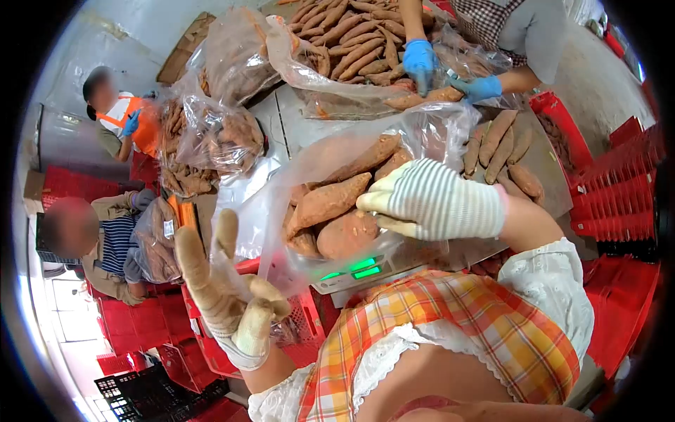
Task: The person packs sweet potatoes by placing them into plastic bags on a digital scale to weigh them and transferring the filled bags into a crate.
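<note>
My left hand [235, 288], in a beige work glove, is raised left of the scale with its fingers spread; a bit of clear plastic shows by the fingers. My right hand [436, 200], in a white-and-grey striped glove, reaches into an open clear plastic bag [281, 186]. Its fingers close at the end of a sweet potato [330, 200]; the far side of the grip is hidden. Beside it in the bag is a rounder sweet potato [348, 233]. Beneath the bag stands a digital scale [355, 278] with green lit displays.
A large pile of sweet potatoes [358, 42] lies at the back. A co-worker's blue-gloved hands [420, 60] work there. Loose sweet potatoes [499, 144] lie to my right. Red crates [612, 190] stack at right; another red crate [302, 316] sits below my left hand. Two people stand at left.
</note>
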Motion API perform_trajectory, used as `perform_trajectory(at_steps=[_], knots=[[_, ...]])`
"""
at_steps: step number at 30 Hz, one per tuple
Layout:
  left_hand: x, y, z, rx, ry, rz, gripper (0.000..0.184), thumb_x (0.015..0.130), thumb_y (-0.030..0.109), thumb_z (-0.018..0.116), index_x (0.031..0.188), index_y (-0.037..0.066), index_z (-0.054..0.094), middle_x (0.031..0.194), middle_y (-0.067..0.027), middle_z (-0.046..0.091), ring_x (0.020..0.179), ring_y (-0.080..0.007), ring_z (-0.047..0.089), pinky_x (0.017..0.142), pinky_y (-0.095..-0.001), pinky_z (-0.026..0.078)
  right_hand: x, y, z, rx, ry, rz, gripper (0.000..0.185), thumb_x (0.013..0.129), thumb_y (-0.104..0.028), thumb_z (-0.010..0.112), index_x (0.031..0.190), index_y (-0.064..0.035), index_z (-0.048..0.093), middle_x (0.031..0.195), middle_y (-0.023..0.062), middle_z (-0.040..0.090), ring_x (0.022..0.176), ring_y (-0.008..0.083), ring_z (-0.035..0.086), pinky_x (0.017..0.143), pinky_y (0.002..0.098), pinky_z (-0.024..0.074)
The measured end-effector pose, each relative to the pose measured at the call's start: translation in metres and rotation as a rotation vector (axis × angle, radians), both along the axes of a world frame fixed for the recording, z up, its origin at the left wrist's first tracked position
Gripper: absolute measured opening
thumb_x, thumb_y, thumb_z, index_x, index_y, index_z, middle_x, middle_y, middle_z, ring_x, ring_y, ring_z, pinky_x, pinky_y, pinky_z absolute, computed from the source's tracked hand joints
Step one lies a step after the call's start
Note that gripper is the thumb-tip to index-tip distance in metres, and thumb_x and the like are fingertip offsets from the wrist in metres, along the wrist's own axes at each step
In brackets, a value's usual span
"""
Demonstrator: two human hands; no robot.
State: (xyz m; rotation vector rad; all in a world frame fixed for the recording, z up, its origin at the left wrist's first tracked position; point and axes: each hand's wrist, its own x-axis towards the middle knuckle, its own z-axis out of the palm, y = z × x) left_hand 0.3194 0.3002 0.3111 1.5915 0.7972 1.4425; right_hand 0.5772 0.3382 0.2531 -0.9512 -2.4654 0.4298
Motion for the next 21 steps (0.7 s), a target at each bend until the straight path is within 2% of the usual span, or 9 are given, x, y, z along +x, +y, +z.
perform_trajectory(at_steps=[2,4,5,9,11,13,15,16,21], knots=[[-0.004,0.007,-0.001,0.027,-0.003,0.016,0.088,0.075,0.021,0.069,0.144,0.003,0.017,0.142,-0.0274,0.028,0.075,-0.0095,0.061,0.035,-0.0121,0.036,-0.009,0.012,-0.021,-0.057,-0.093,-0.002,0.029,0.08,-0.025,0.06,0.101,-0.0037,0.058,0.086,0.0164,0.061,0.083,0.0329,0.061,0.074,0.041,0.0485],[0.0,0.011,0.003,-0.025,-0.052,0.084,0.092,0.075,0.016,0.07,0.146,0.006,0.012,0.142,-0.0274,0.028,0.05,-0.0059,0.053,0.045,-0.0151,0.042,-0.015,0.021,-0.037,0.05,-0.052,0.021,0.031,0.077,-0.027,0.062,0.097,-0.0036,0.058,0.086,0.0154,0.059,0.082,0.0325,0.06,0.074,0.0423,0.0473],[0.003,0.016,-0.001,0.042,-0.065,0.111,0.089,0.077,0.017,0.068,0.145,0.006,0.013,0.143,-0.025,0.028,0.052,-0.0047,0.053,0.045,-0.0144,0.04,-0.017,0.023,-0.041,0.115,-0.03,0.003,0.032,0.075,-0.028,0.063,0.096,-0.0036,0.059,0.087,0.0146,0.059,0.084,0.032,0.059,0.075,0.0419,0.0467],[-0.005,0.035,-0.019,0.18,0.132,0.253,0.073,0.087,0.031,0.053,0.145,0.004,0.017,0.147,-0.0174,0.025,0.097,-0.0129,0.054,0.047,-0.0127,0.034,-0.025,0.028,-0.059,0.168,0.029,-0.057,0.039,0.07,-0.032,0.067,0.094,-0.0027,0.059,0.089,0.0135,0.058,0.084,0.0305,0.057,0.076,0.041,0.0446],[0.009,0.046,-0.023,0.318,0.385,0.419,0.066,0.091,0.037,0.041,0.144,0.003,0.02,0.147,-0.0155,0.025,0.13,-0.0217,0.035,0.053,-0.0138,0.037,-0.031,0.027,-0.077,0.144,0.088,-0.081,0.044,0.068,-0.033,0.068,0.098,-0.0022,0.057,0.093,0.0141,0.057,0.088,0.0302,0.055,0.077,0.0417,0.044],[0.002,0.055,-0.041,0.264,0.503,0.441,0.066,0.089,0.033,0.044,0.144,0.005,0.022,0.146,-0.0139,0.027,0.123,-0.0209,0.041,0.053,-0.0167,0.039,-0.035,0.025,-0.09,0.155,0.155,-0.092,0.049,0.067,-0.033,0.069,0.102,-0.0019,0.055,0.102,0.0159,0.055,0.096,0.0309,0.053,0.082,0.0426,0.0427],[0.028,0.056,-0.045,0.155,0.45,0.346,0.066,0.086,0.026,0.048,0.144,0.008,0.023,0.146,-0.0129,0.029,0.076,-0.0115,0.054,0.049,-0.0186,0.038,-0.033,0.02,-0.091,0.079,0.2,-0.087,0.047,0.069,-0.029,0.067,0.106,-0.0021,0.054,0.108,0.0174,0.053,0.107,0.0336,0.05,0.094,0.0451,0.0391],[0.038,0.055,-0.049,0.065,0.425,0.331,0.066,0.084,0.021,0.047,0.144,0.01,0.023,0.145,-0.0133,0.03,0.059,-0.0073,0.04,0.049,-0.0173,0.037,-0.032,0.02,-0.093,0.057,0.227,-0.08,0.048,0.068,-0.029,0.067,0.106,-0.0023,0.054,0.108,0.0173,0.053,0.108,0.0338,0.05,0.094,0.0453,0.0387],[0.05,0.082,-0.073,-0.026,0.496,0.273,0.066,0.082,0.014,0.046,0.144,0.012,0.023,0.144,-0.0145,0.031,0.057,-0.0069,0.041,0.048,-0.0163,0.035,-0.028,0.015,-0.108,0.049,0.441,-0.019,0.052,0.064,-0.029,0.068,0.103,0.0024,0.054,0.117,0.0232,0.048,0.112,0.0393,0.046,0.099,0.0468,0.0346]])
